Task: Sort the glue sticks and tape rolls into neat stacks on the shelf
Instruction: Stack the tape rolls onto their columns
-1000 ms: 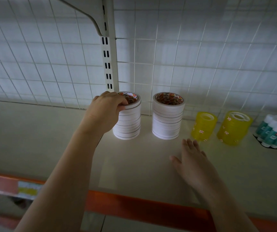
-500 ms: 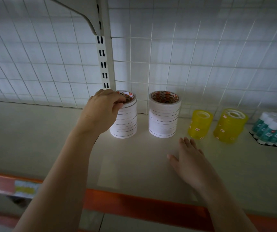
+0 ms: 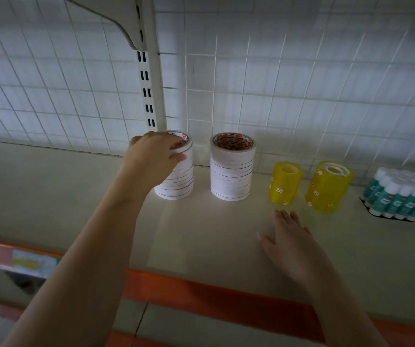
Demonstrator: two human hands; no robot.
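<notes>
The left hand (image 3: 151, 156) had its fingers (image 3: 176, 156) curled round the top of the left white tape stack (image 3: 176, 181); the right hand (image 3: 289, 236) lay flat, fingers straight, on the shelf (image 3: 76, 196). An uneven pull could have toppled the rolls.

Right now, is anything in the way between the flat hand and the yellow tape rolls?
Nothing visible. The right hand lies flat on the shelf, and only bare shelf shows between its fingertips and the two yellow tape stacks just behind. The left hand is away on a white tape stack.
</notes>
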